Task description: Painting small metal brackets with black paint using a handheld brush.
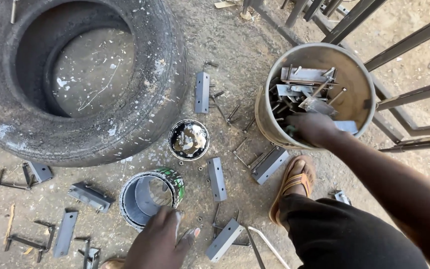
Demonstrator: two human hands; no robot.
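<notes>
My left hand point(161, 240) rests on the near rim of a paint-smeared tin can point(151, 195) that lies tilted on the ground with its open mouth facing me. My right hand point(310, 127) reaches down into a large round metal bucket point(359, 74) filled with grey metal brackets and bolts point(305, 88). The right fingers are buried among the parts, so what they grip is hidden.
A big worn tyre point(83, 79) lies at upper left. A small open can of dark paint point(188, 139) stands between the tyre and the bucket. Grey metal brackets point(217, 178) and bolts are scattered on the dirt. My sandalled foot point(294, 184) and a metal frame point(399, 99) are at right.
</notes>
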